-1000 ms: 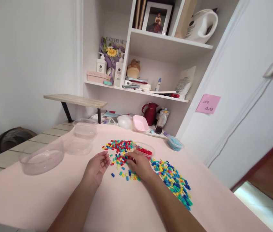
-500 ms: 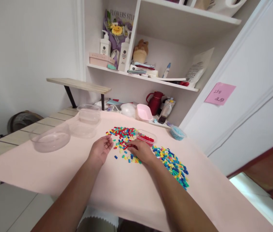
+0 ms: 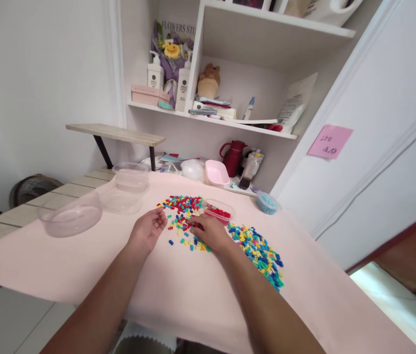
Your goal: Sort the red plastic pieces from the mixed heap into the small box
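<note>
Small plastic building bricks in mixed colours form a loose heap [image 3: 180, 203], with many red ones at its far side. My right hand [image 3: 211, 232] reaches palm down over the near part of this heap. Its thumb and forefinger are apart at the bricks, and I see nothing held between them. Left of the heap, my left hand [image 3: 149, 228] rests with its palm turned inward and fingers loosely curled but apart; no brick shows in it. Just beyond my right hand stands a clear tub [image 3: 233, 211] with red bricks [image 3: 218, 213] inside.
A second brick pile [image 3: 259, 250] spreads right of my right forearm. A tub of light blue pieces [image 3: 267, 202] stands behind it. Clear containers [image 3: 71, 221] sit at the left, a pink tray [image 3: 217, 173] and red jug [image 3: 233, 157] at the back, below shelves [image 3: 211, 120].
The whole view has shifted slightly, so things appear a little further left. My right hand stays over the bricks with small finger movement, and my left hand keeps its place beside the heap.
</note>
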The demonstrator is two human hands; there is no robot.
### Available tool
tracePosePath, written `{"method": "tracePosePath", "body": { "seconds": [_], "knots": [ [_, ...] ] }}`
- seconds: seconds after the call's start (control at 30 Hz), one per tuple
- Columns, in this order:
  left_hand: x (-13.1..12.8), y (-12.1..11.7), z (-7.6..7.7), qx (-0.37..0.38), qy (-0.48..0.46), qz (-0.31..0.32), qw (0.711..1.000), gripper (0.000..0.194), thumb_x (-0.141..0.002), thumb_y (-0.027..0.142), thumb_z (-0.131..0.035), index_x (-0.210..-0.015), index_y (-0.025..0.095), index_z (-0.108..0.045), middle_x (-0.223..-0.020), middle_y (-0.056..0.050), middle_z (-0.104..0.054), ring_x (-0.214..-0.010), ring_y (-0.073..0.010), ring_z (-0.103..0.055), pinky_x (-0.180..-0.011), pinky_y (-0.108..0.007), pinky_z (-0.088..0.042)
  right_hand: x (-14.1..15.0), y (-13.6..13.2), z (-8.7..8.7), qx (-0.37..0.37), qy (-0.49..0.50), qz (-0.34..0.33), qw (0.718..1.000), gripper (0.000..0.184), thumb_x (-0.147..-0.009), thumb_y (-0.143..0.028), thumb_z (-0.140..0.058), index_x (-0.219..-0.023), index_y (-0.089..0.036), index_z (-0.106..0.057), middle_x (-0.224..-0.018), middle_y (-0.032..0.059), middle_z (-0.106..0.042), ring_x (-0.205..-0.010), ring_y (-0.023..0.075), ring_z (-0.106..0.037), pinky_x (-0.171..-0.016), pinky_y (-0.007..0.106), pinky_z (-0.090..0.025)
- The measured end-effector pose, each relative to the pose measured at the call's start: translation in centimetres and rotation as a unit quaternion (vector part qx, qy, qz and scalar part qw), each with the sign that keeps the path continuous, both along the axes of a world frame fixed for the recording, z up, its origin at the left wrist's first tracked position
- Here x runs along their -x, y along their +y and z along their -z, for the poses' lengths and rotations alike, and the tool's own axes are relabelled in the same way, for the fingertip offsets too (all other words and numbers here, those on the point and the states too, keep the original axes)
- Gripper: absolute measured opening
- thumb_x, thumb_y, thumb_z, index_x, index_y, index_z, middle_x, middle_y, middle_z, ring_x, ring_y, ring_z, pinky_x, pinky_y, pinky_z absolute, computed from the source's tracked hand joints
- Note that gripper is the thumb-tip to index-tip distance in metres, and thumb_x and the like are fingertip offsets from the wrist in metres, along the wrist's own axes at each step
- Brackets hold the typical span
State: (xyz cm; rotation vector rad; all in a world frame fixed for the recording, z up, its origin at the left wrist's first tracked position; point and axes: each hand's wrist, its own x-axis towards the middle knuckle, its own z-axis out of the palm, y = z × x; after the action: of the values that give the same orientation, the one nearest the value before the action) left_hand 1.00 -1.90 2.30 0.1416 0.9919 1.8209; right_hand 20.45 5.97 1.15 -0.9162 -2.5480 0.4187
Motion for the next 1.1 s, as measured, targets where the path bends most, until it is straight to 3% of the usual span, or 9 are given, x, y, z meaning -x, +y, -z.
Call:
{"method": "tracePosePath", "body": {
  "seconds": [0.57, 1.1],
  "knots": [
    [0.4, 0.2, 0.6, -0.017, -0.006, -0.006, 1.0, 0.021, -0.08, -0.004, -0.049, -0.077, 0.01, -0.064, -0.061, -0.003, -0.061, -0.052, -0.0073, -0.06, -0.054, -0.017, -0.055, 0.4, -0.7, -0.7, 0.009, 0.006, 0.013, 1.0, 0.024, -0.087, -0.031, -0.057, -0.106, -0.027, -0.071, -0.097, 0.0029, -0.071, -0.089, 0.0183, -0.064, -0.078, 0.026, -0.044],
    [0.5, 0.6, 0.5, -0.014, 0.023, -0.003, 1.0, 0.022, -0.083, -0.003, -0.048, -0.076, 0.011, -0.063, -0.06, -0.003, -0.06, -0.053, -0.007, -0.059, -0.055, -0.018, -0.057, 0.5, -0.9, -0.9, 0.018, -0.004, 0.001, 1.0, 0.026, -0.085, -0.033, -0.061, -0.11, -0.03, -0.07, -0.106, 0.0018, -0.071, -0.099, 0.0195, -0.062, -0.083, 0.027, -0.043]
  ]
}}
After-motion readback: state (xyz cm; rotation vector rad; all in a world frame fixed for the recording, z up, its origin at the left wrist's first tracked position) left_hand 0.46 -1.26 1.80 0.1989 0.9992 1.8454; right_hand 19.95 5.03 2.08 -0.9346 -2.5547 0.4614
